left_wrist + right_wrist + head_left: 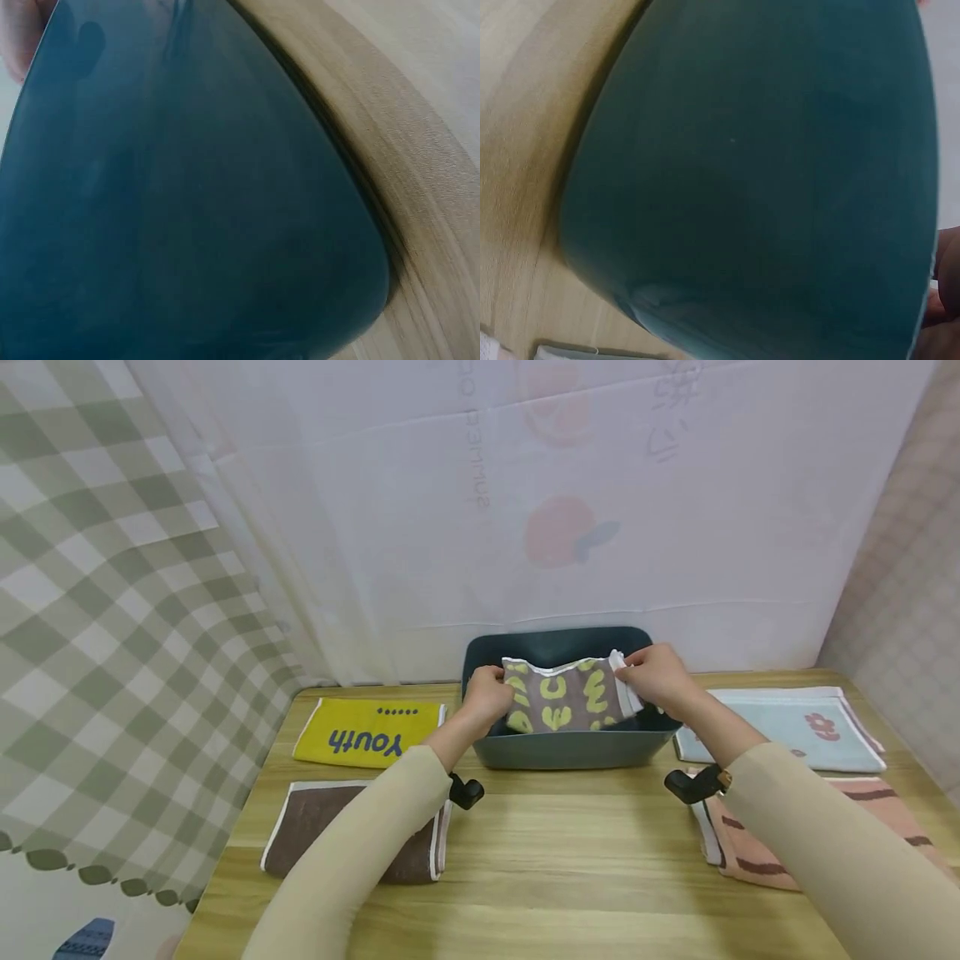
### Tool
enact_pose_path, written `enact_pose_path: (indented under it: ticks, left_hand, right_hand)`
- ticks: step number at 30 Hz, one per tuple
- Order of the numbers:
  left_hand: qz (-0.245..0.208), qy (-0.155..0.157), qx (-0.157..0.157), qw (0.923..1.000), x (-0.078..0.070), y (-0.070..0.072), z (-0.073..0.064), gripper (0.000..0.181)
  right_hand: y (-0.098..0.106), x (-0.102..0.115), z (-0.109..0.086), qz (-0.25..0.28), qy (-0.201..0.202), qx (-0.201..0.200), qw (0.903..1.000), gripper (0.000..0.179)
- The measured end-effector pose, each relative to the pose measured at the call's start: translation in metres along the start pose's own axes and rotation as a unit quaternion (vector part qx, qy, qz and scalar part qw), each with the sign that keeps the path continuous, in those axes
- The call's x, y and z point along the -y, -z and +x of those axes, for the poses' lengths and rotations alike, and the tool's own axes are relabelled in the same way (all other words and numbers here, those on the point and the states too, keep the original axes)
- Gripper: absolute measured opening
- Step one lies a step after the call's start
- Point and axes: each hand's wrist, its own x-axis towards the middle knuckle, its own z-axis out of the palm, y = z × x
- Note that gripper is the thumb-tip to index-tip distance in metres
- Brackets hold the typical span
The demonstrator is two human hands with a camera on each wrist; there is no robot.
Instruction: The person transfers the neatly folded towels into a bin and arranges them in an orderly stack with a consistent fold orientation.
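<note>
A folded brown towel (573, 697) with yellow-green figures and white edges is held within the opening of a dark teal bin (573, 752). My left hand (489, 695) pinches its left end, and my right hand (658, 677) pinches the right end near the white border. The towel's upper edge sags slightly between the hands. Its lower part is hidden behind the bin's front wall. In the left wrist view the bin's wall (195, 187) fills most of the frame, with part of a finger at the top left. The right wrist view also shows mostly the bin's wall (750, 180).
To the left lie a folded yellow towel (367, 732) and a dark brown towel (330, 827). On the right are a light blue towel (787, 727) and an orange striped towel (757, 835), partly under my right forearm. A white curtain (420, 543) hangs behind the wooden table (570, 860).
</note>
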Motion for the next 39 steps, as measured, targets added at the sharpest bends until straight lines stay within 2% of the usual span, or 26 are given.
enact_pose_path:
  ticks: [3,6,9,10,13,17,19,22,24,26,28,30,34,39]
  left_hand:
    - [0.025,0.025,0.002,0.9994,-0.001,-0.002,0.003,0.058]
    - [0.043,0.033,0.007,0.9985,-0.001,-0.003,0.004,0.059]
    - [0.071,0.036,0.018,0.9967,0.0,-0.004,0.006,0.026]
    - [0.078,0.037,0.018,0.9961,0.0,-0.004,0.006,0.022]
    - [0.105,0.044,0.022,0.9933,0.0,-0.005,0.007,0.041]
    - [0.125,0.044,0.021,0.9909,-0.001,-0.005,0.007,0.04]
    - [0.128,0.044,0.023,0.9905,-0.002,-0.005,0.007,0.038]
    - [0.131,0.044,0.023,0.9901,-0.003,-0.005,0.006,0.025]
    - [0.137,0.036,0.018,0.9898,-0.004,-0.004,0.004,0.008]
    - [0.14,0.027,0.013,0.9897,-0.007,-0.002,0.002,0.032]
    - [0.134,0.016,0.011,0.9908,-0.011,0.001,-0.001,0.056]
    - [0.125,0.008,0.012,0.9921,-0.014,0.004,-0.003,0.066]
    - [0.107,-0.022,0.005,0.994,-0.021,0.01,-0.009,0.067]
    - [0.084,-0.081,-0.006,0.9932,-0.026,0.017,-0.021,0.063]
  right_hand:
    - [-0.004,-0.002,0.002,-0.015,0.011,-0.001,0.9998,0.045]
    - [-0.007,-0.003,0.003,-0.028,0.02,0.001,0.9994,0.042]
    - [-0.009,-0.004,0.004,-0.041,0.032,-0.005,0.9986,0.036]
    - [-0.01,-0.004,0.004,-0.044,0.036,-0.006,0.9984,0.032]
    - [-0.011,-0.005,0.004,-0.059,0.044,-0.014,0.9972,0.022]
    - [-0.01,-0.005,0.001,-0.086,0.048,-0.009,0.9951,0.042]
    - [-0.009,-0.004,0.0,-0.104,0.047,-0.007,0.9934,0.046]
    - [-0.008,-0.001,-0.001,-0.136,0.052,-0.012,0.9892,0.034]
    - [-0.006,0.001,-0.001,-0.146,0.055,-0.019,0.9876,0.034]
    - [-0.003,0.003,-0.004,-0.143,0.064,-0.027,0.9873,0.043]
    - [0.001,0.003,-0.007,-0.119,0.067,-0.031,0.9901,0.045]
    - [0.005,0.003,-0.011,-0.088,0.067,-0.032,0.9933,0.05]
    - [0.012,0.002,-0.02,-0.027,0.073,-0.047,0.9959,0.055]
    - [0.017,0.002,-0.03,0.006,0.093,-0.073,0.9929,0.055]
